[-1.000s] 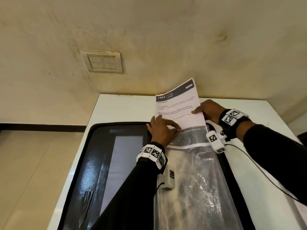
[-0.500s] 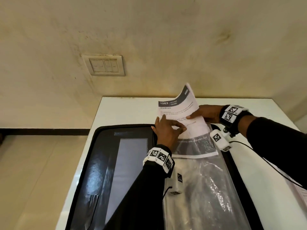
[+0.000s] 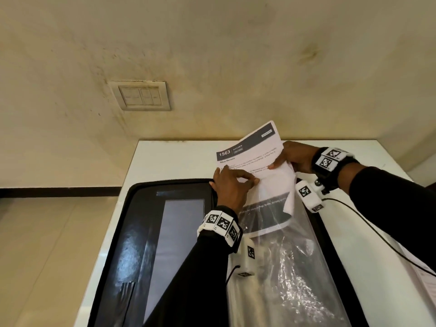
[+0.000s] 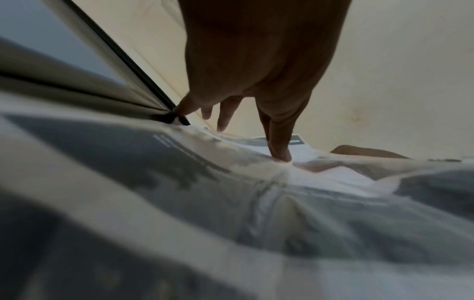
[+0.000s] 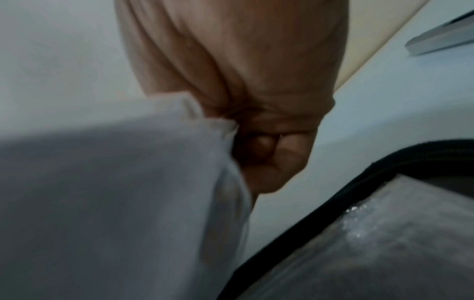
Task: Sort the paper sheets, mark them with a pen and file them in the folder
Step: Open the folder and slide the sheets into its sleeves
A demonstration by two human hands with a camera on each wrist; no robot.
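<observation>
A black zip folder point(image 3: 141, 232) lies open on the white table point(image 3: 177, 159). Its right half carries a clear plastic sleeve point(image 3: 290, 267). A printed sheet point(image 3: 250, 156) headed "1563 KITCHEN" sits partly inside that sleeve, its top half sticking out towards the wall. My left hand point(image 3: 231, 185) pinches the sleeve's upper edge, a fingertip point(image 4: 279, 154) pressing down there. My right hand point(image 3: 295, 159) grips the sheet's right edge, fingers point(image 5: 269, 154) curled round the paper point(image 5: 128, 182), which buckles there. No pen is in view.
A switch plate point(image 3: 141, 96) is on the wall behind the table. More paper point(image 3: 424, 284) lies at the table's right edge, and a black cable point(image 3: 377, 237) runs from my right wrist across it. Tiled floor lies to the left.
The sheet has tilted to the right and its right side has buckled above the sleeve. My right hand has shifted along that edge; my left hand stays at the sleeve's mouth.
</observation>
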